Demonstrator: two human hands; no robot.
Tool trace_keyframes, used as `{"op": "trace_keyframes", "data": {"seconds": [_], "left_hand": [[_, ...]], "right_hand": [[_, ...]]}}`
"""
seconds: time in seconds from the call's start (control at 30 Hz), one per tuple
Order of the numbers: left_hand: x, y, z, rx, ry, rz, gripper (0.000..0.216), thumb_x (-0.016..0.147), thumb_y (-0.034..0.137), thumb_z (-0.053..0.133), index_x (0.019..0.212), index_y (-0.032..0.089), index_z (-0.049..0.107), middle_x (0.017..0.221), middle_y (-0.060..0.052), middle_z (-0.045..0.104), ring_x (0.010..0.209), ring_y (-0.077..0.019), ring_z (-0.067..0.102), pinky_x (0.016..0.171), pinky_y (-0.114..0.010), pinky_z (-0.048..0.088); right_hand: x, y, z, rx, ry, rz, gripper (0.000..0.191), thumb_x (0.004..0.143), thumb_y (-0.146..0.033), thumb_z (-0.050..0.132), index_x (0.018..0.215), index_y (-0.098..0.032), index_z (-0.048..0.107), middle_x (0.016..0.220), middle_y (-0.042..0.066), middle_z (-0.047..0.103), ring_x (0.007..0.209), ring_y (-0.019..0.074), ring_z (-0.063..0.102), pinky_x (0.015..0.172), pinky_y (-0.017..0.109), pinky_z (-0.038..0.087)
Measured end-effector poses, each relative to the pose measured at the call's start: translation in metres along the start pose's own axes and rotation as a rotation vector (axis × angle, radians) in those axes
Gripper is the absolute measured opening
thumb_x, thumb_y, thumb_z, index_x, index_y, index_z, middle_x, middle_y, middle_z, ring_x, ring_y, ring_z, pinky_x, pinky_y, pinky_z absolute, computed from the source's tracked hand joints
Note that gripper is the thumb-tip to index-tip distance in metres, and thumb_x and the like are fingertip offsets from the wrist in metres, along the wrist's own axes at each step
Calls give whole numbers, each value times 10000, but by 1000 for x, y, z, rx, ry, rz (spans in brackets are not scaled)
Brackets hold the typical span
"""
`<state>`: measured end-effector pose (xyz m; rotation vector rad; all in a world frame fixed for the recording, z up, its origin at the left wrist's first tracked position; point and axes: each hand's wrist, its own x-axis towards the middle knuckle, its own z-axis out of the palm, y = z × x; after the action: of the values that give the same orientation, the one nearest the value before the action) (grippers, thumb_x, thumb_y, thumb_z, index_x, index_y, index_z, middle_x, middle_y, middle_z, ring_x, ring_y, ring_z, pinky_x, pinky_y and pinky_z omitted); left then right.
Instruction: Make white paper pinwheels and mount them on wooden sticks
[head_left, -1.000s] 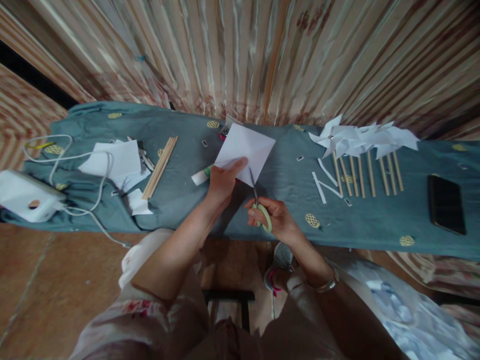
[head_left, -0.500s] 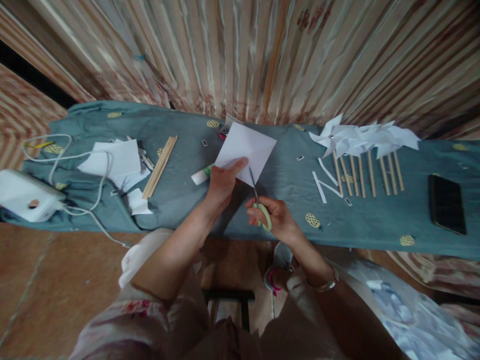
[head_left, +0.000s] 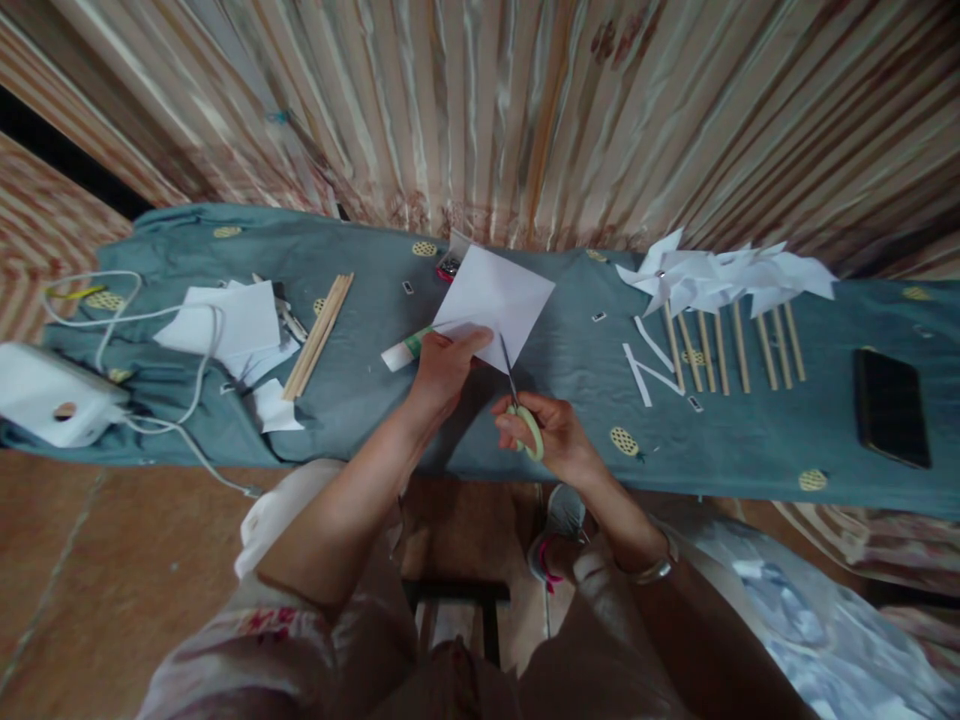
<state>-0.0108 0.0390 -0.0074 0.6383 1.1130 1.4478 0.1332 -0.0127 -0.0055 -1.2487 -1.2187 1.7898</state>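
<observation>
My left hand pinches a square sheet of white paper near its lower left edge, thumb on top. With fingers through the handles, my right hand grips a pair of scissors with pale green handles. The scissors' blades point away from me and lie at the paper's near corner. Beside my left hand lies a white and green glue tube. A small box with a red edge sits behind the paper, partly covered by it.
White paper pinwheels on wooden sticks lie at the right, near paper strips and a phone. On the left are loose wooden sticks, paper sheets and a white device with a cable. A patterned cloth covers the table.
My left thumb has shifted slightly down on the paper. The paper and the scissors have hardly moved.
</observation>
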Motion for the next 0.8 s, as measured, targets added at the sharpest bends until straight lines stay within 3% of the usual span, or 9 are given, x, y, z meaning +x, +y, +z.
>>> {"op": "trace_keyframes", "data": {"seconds": [0.53,0.8], "left_hand": [[0,-3,-3,53,-38,8,171,586,250,765,581,203,602,579,27,569,535,-111,480,544,-251,408],[-4,-2,0,46,-62,0,133,604,228,754,609,198,624,613,24,608,551,-114,508,558,-252,418]], "right_hand": [[1,2,-2,-27,-4,-38,427,612,-561,839,717,-189,656,516,-28,618,465,84,514,466,213,410],[1,6,-4,-42,-2,-44,428,642,-574,818,738,-187,662,534,-22,633,485,93,529,471,215,416]]}}
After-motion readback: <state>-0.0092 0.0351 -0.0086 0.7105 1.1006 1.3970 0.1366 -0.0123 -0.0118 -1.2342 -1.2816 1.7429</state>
